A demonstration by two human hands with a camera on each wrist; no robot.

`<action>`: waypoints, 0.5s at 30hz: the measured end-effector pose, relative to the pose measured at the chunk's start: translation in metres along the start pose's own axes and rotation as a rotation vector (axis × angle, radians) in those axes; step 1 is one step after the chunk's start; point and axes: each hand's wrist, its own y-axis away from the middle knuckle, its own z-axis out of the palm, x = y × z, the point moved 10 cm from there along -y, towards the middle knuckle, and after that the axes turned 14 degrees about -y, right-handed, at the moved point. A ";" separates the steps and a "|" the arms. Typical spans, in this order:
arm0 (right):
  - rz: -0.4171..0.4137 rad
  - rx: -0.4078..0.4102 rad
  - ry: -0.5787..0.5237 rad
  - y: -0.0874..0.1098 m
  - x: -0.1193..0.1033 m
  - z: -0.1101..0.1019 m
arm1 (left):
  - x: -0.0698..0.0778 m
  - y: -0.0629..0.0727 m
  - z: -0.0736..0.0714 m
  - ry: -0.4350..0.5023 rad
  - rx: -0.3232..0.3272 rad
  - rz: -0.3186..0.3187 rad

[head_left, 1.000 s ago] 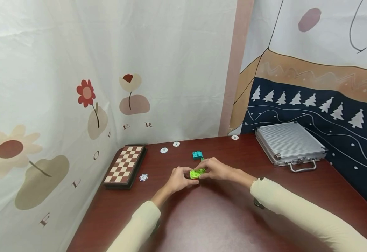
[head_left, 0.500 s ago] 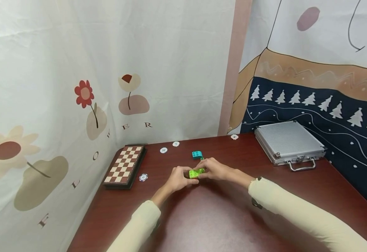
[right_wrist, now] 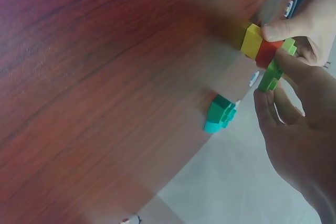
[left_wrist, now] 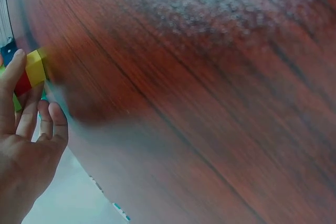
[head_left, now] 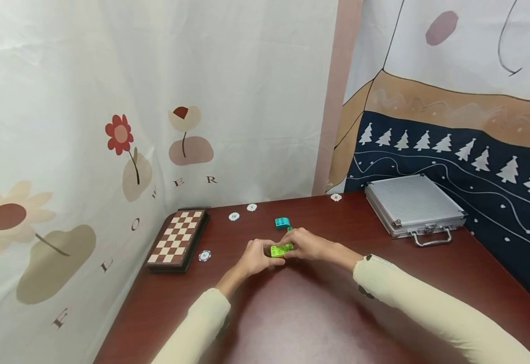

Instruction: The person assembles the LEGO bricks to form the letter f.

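Both hands meet over a small stack of toy building bricks. The light green brick (head_left: 276, 251) is on top in the head view; beneath it, the right wrist view shows a red brick (right_wrist: 266, 54) and a yellow brick (right_wrist: 251, 41). My left hand (head_left: 254, 257) grips the stack from the left, thumb on its near side. From the other side my right hand (head_left: 310, 244) pinches the light green brick, its fingertips partly covering it. Just behind lies a teal brick (head_left: 282, 222) with a green brick (right_wrist: 220, 109) beside it, mostly hidden by my right hand in the head view.
At the left stands a chessboard box (head_left: 177, 240). A silver case (head_left: 415, 205) with a handle lies at the back right. Several poker chips are spread about, one chip (head_left: 204, 256) beside the chessboard. Fabric curtains (head_left: 246, 101) rise behind the table (head_left: 301, 308).
Both hands stay on the brick stack with barely any finger movement. The whole head view has slid slightly to the left.
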 end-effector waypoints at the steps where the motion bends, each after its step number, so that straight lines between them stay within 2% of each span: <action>1: -0.008 0.004 0.004 0.000 0.000 0.001 | -0.001 0.000 0.000 -0.008 -0.002 -0.003; 8: 0.010 0.043 0.004 0.003 0.005 0.001 | -0.001 0.002 0.001 -0.001 -0.011 -0.009; 15: 0.011 0.104 -0.116 0.006 0.007 -0.017 | 0.001 0.003 0.000 0.009 -0.015 -0.001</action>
